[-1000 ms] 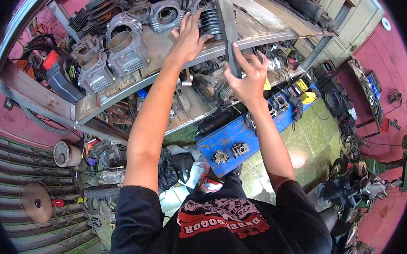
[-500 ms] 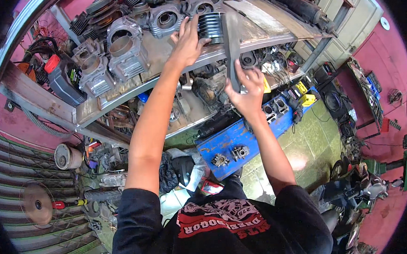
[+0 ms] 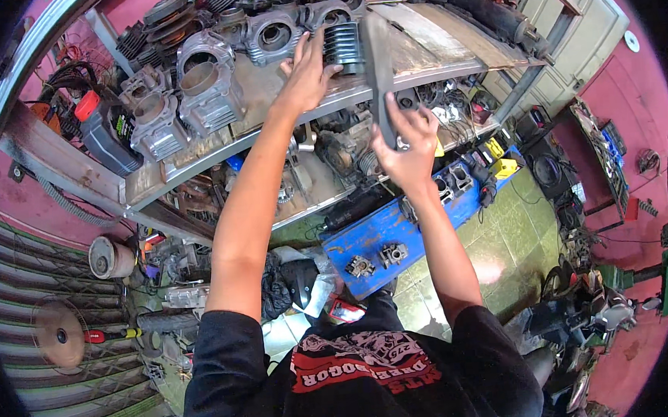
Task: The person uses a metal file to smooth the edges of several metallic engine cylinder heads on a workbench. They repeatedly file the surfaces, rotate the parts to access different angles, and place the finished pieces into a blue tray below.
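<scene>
Though behind the finned cylinder [image 3: 345,49], grey casings [image 3: 272,50] close to left fingers [image 3: 315,55]

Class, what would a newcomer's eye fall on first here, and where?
Probably on the long, flat grey bar in the right hand, beside the black ribbed cylinder by the left hand at the front of the brown wooden shelf. Then on the blue rectangular bench below, and the red-capped dark plastic bottle at the shelf's left end.

Ribbed cylinder [image 3: 344,49] is glossy metal, boards [image 3: 453,27] worn wood.
</scene>
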Tool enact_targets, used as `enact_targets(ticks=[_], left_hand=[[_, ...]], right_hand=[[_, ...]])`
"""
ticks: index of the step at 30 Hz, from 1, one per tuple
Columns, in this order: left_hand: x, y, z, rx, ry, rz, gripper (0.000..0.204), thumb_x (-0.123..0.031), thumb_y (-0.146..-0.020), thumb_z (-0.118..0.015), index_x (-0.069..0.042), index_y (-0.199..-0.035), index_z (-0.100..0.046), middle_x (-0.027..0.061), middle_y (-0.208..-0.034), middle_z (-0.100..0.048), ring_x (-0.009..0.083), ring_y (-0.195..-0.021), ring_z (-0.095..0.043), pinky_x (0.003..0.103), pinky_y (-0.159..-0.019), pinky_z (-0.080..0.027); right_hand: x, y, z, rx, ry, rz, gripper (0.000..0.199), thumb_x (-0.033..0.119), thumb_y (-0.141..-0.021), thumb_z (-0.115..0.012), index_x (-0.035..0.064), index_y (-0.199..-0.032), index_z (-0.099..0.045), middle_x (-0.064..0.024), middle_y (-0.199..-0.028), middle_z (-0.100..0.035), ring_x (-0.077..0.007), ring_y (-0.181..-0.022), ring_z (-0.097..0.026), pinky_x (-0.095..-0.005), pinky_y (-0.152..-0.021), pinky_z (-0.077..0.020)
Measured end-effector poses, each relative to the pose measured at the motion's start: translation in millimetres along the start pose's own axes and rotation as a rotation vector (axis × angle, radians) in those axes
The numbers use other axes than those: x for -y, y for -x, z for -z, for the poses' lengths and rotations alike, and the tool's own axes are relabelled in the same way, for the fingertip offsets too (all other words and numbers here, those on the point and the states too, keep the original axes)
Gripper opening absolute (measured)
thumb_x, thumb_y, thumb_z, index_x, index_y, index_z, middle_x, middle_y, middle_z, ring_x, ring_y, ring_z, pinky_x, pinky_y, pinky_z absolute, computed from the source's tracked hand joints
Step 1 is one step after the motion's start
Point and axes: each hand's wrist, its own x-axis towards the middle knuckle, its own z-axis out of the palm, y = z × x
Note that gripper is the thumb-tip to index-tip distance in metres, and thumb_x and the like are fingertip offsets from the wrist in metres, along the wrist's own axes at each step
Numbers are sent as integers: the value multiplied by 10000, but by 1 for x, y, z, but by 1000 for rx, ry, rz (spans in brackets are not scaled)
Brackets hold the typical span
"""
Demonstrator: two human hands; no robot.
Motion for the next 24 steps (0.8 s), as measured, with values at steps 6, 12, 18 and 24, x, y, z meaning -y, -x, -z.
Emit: enact_targets(ticks=[6,12,18,24], left_hand=[[-1,-1,-5,7,3,-17,837,-342,-989,-608,-110,-1621,-110,145,-1639,-303,352,-1548,-165,647,-1106,-186],[0,-1,-2,-5,-6,-27,873,-440,-975,-613,-109,-1620,-127,154,-1633,-307,346,-1544,-180,621,-1119,-186],[-1,1,-1,17,3,8,850,-369,-981,-619,-64,-1610,-136,198,-1637,-267,342,-1547,-172,610,-1127,-187],[-2,-4,-3,-11,43,21,843,-349,-979,-620,-83,-1615,-134,198,-1640,-264,340,-1550,-162,614,-1128,-178]], right_hand=[[-29,17,-21,-72,-3,-23,597,169,-756,-800,16,-1318,-664,-98,-796,-707,-237,-761,-661,-451,-985,-445],[-16,5,-14,-67,-122,-84,584,139,-756,-783,-2,-1310,-662,-92,-784,-715,-236,-749,-678,-435,-1013,-437],[-4,11,1,12,-115,-90,572,142,-760,-787,-11,-1298,-669,-110,-800,-726,-233,-776,-685,-431,-1047,-416],[-14,-3,-12,-21,-112,-103,574,131,-770,-793,-13,-1309,-659,-112,-822,-720,-256,-800,-676,-436,-1023,-424]])
